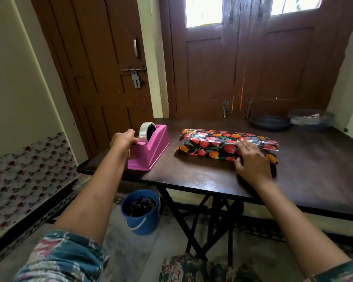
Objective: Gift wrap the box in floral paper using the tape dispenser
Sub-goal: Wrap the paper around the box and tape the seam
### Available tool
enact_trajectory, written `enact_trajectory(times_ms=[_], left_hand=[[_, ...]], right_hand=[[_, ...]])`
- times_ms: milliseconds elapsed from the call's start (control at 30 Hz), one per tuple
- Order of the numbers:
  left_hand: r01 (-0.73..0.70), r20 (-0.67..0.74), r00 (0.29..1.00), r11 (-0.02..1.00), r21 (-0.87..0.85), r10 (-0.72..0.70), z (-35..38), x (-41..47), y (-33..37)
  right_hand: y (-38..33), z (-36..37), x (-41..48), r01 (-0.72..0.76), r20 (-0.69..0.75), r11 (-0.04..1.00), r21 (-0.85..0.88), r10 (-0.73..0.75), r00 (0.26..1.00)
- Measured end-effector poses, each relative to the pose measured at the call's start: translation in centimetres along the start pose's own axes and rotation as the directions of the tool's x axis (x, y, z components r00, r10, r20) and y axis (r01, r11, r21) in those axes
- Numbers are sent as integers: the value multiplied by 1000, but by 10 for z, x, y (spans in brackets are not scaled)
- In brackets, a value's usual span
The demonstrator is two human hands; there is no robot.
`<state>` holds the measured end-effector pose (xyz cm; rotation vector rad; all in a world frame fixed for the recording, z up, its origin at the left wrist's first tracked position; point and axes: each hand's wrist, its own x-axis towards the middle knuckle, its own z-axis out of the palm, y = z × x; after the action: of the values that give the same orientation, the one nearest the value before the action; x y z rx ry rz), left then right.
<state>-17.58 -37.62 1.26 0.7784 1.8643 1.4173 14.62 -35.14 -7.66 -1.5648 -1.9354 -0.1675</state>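
Centre left: left hand (123, 140) curled on tape dispenser (151, 151). Centre right: right hand (251, 159) flat, fingers straight, pressing wrapped box (212, 148).

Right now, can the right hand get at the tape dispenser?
Probably yes: only bare table lies between them, though the right hand rests flat on the wrapped box and the left hand grips the tape dispenser.

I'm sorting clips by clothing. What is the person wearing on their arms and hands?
The left sleeve and right sleeve are teal-blue fabric with a pink, red and white floral print, ending near the elbows. The left hand and right hand wear no gloves; no watch or bracelet shows.
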Motion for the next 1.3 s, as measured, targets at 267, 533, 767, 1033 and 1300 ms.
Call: enact_trajectory(times_ms=[267,533,767,1033,1300], left_hand=[[-43,-27,999,975,-219,38,-1,-6,-6],[-69,-40,997,934,-350,59,-11,3,-42],[-104,2,994,955,-277,109,-16,6,-57],[-143,-2,989,973,-183,145,-17,12,-63],[-305,-141,906,849,431,398,-17,18,-59]], right_hand=[[0,1,1,-1,0,1000,-8,1,1000],[1,1,2,0,4,1000,-12,0,1000],[1,1,1,3,4,1000,-19,-3,1000],[2,2,2,1,-6,1000,-20,-1,1000],[2,2,2,1,-6,1000,-14,-1,1000]])
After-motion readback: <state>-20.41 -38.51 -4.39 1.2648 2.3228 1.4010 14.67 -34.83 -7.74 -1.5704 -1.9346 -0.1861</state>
